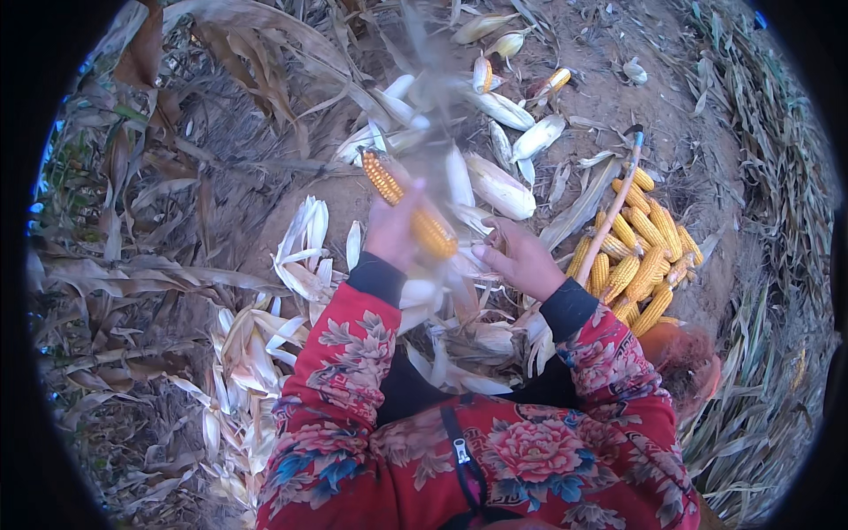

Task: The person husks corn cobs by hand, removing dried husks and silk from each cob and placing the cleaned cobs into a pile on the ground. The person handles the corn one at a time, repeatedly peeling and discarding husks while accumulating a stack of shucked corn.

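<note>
My left hand (392, 222) grips a yellow ear of corn (434, 233) around its middle. Bare kernels show on both sides of the thumb, and the lower end is blurred by motion. To its right, my right hand (517, 255) has curled fingers above loose corn husks (487, 324). Whether anything is pinched in those fingers is not clear. Ahead of the hands lie ears still in pale husks (498, 187). A heap of husked corn ears (639, 245) rests on the soil beyond my right wrist.
A long wooden-handled tool (613, 215) leans across the corn heap. Stripped husks (248, 358) pile up at the left. Dry corn stalks (265, 40) spread over the upper left, more (775, 165) along the right. A reddish-orange object (682, 361) sits by my right sleeve.
</note>
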### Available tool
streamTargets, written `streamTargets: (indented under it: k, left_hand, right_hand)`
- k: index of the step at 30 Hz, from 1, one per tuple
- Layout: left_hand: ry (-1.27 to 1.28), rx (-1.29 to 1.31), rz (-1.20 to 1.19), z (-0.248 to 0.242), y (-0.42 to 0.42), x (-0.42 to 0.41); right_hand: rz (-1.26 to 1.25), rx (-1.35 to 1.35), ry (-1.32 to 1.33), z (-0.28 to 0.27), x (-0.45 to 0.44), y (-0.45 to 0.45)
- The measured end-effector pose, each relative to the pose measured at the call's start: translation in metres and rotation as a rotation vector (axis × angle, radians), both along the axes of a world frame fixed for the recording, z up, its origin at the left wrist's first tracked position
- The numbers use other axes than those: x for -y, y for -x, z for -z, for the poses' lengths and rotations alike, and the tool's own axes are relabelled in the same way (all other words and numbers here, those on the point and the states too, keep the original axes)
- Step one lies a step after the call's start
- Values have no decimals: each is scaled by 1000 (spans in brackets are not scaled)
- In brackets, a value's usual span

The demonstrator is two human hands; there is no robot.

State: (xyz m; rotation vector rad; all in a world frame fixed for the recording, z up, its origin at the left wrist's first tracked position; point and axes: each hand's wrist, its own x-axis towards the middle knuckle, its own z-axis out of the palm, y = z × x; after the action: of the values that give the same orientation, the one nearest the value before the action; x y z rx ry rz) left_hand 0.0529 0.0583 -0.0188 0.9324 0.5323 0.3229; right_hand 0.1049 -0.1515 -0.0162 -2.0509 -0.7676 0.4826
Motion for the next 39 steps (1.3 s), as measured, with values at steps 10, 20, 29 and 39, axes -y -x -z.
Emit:
streamTargets:
  k: [10, 20, 29, 39]
  left_hand:
    - [-334, 46, 480, -2, 6, 53]
    - [-388, -104, 940, 27, 20, 67]
    - [-994, -141, 1006, 21, 27, 85]
    - [-1350, -55, 968, 24, 37, 84]
  right_hand:
    - [128, -350, -411, -1, -2, -8]
    - [324, -699, -802, -35, 17, -29]
    - [430, -601, -755, -28, 17, -25]
    - [238, -744, -797, -37, 24, -25]
